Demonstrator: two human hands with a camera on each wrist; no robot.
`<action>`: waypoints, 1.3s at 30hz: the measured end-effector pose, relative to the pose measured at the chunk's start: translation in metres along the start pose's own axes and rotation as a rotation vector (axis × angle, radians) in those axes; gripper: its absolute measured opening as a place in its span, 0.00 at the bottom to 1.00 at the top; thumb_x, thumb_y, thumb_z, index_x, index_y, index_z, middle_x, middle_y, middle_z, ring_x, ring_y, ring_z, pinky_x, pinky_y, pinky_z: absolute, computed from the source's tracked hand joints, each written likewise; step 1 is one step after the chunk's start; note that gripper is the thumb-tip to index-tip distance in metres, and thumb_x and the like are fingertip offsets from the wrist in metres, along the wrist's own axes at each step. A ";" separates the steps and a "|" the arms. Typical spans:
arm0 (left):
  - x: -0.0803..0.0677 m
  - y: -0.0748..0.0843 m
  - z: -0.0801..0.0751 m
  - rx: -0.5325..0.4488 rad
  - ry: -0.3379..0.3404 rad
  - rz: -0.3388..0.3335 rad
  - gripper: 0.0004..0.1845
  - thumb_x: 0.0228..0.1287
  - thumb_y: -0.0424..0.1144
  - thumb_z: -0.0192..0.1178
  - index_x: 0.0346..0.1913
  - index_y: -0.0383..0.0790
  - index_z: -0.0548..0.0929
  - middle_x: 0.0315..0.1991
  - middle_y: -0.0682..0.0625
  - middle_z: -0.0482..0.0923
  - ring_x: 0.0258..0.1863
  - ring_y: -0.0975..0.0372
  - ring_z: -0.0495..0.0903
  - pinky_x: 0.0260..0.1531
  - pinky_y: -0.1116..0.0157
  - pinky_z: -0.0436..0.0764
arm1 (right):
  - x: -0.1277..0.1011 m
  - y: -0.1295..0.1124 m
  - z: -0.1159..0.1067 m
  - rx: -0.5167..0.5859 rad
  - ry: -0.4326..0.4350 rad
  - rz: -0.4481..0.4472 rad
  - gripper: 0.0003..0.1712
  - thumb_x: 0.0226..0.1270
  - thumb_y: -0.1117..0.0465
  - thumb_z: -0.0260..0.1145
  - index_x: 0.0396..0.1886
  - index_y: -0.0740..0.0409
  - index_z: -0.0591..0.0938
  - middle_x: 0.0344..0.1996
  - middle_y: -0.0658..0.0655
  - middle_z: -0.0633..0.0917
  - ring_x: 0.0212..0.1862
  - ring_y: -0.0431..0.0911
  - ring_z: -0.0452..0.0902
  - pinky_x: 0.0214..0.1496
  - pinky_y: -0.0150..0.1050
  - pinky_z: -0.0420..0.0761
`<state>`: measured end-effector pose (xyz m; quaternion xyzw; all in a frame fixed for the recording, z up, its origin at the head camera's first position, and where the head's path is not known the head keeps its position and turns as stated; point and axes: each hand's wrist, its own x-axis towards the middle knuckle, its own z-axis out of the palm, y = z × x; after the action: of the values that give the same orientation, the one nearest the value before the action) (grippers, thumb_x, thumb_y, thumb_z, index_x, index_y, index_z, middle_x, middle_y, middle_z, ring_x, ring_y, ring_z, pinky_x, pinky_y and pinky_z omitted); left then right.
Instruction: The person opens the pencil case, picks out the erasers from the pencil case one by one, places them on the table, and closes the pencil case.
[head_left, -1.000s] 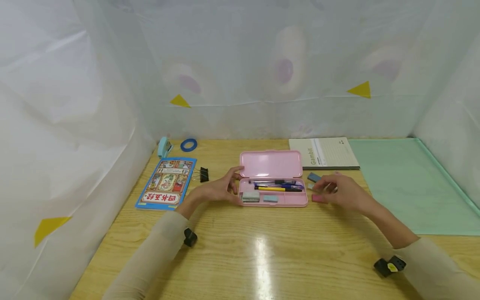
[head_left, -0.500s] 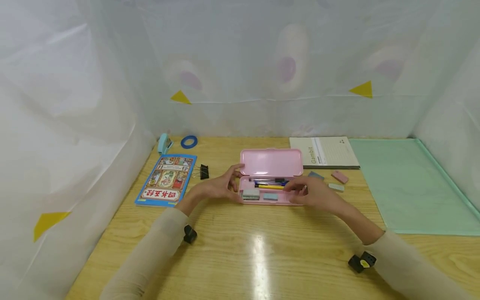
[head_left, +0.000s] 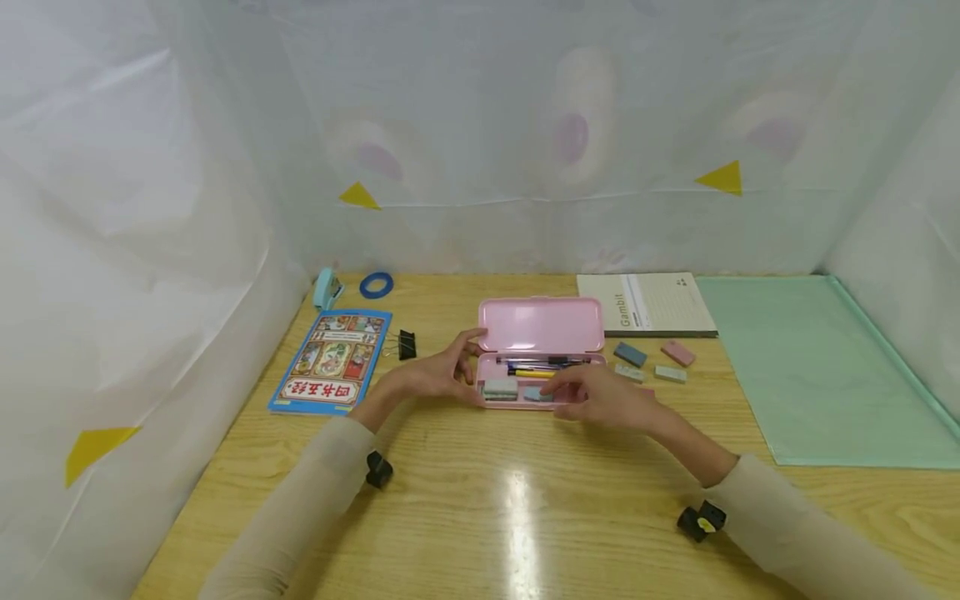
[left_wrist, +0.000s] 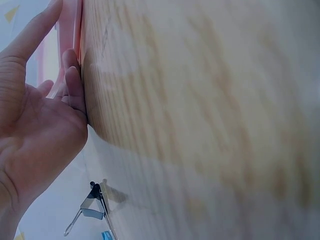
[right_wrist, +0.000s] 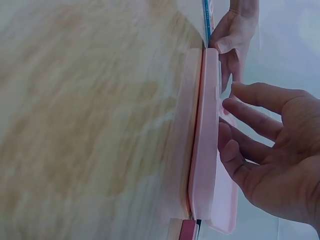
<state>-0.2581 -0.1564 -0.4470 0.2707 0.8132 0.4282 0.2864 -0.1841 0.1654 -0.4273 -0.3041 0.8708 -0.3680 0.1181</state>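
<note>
A pink pencil case (head_left: pixel 540 323) lies with its lid folded back in the head view. Inside are several pens (head_left: pixel 534 373), a pale eraser (head_left: pixel 500 388) and a light-blue eraser (head_left: pixel 532 393). My left hand (head_left: pixel 435 375) holds the left end of the case, thumb at the front corner and index finger near the hinge. From the right, my right hand (head_left: pixel 611 396) reaches over the case, its fingertips right at the light-blue eraser. In the right wrist view, this hand's fingers (right_wrist: pixel 250 117) are loosely bent and spread, with nothing visible between them.
Several erasers, including a dark-blue eraser (head_left: pixel 631 354) and a pink eraser (head_left: pixel 678 353), lie right of the case. Behind are a notebook (head_left: pixel 667 304) and a green mat (head_left: pixel 832 375). To the left are a booklet (head_left: pixel 332 358), binder clip (head_left: pixel 407 344), stapler (head_left: pixel 327 289) and blue tape roll (head_left: pixel 377 285).
My right hand has moved left from the red eraser beside the case to the light-blue eraser inside it. The red eraser stays on the table. My left hand keeps its place.
</note>
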 end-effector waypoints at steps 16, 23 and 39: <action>0.000 -0.005 0.005 -0.007 0.018 -0.011 0.61 0.61 0.42 0.77 0.83 0.60 0.41 0.72 0.47 0.60 0.48 0.56 0.73 0.51 0.60 0.74 | 0.010 -0.002 0.014 -0.098 0.074 -0.010 0.10 0.70 0.65 0.71 0.48 0.61 0.89 0.36 0.50 0.88 0.32 0.37 0.74 0.35 0.34 0.76; 0.000 -0.006 0.004 -0.018 0.025 -0.010 0.61 0.59 0.42 0.78 0.83 0.62 0.42 0.72 0.48 0.60 0.48 0.56 0.72 0.51 0.59 0.74 | 0.018 0.001 0.018 -0.066 0.126 -0.018 0.06 0.68 0.69 0.71 0.43 0.59 0.89 0.36 0.51 0.88 0.35 0.39 0.75 0.38 0.35 0.78; -0.001 0.000 0.002 -0.019 0.016 -0.010 0.61 0.61 0.41 0.77 0.83 0.60 0.41 0.73 0.47 0.60 0.47 0.56 0.73 0.50 0.60 0.74 | 0.023 0.000 0.015 -0.093 0.125 -0.043 0.05 0.69 0.69 0.71 0.41 0.61 0.89 0.37 0.53 0.90 0.41 0.42 0.85 0.44 0.37 0.83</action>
<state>-0.2567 -0.1561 -0.4480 0.2604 0.8128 0.4364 0.2847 -0.1954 0.1427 -0.4372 -0.3042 0.8859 -0.3477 0.0415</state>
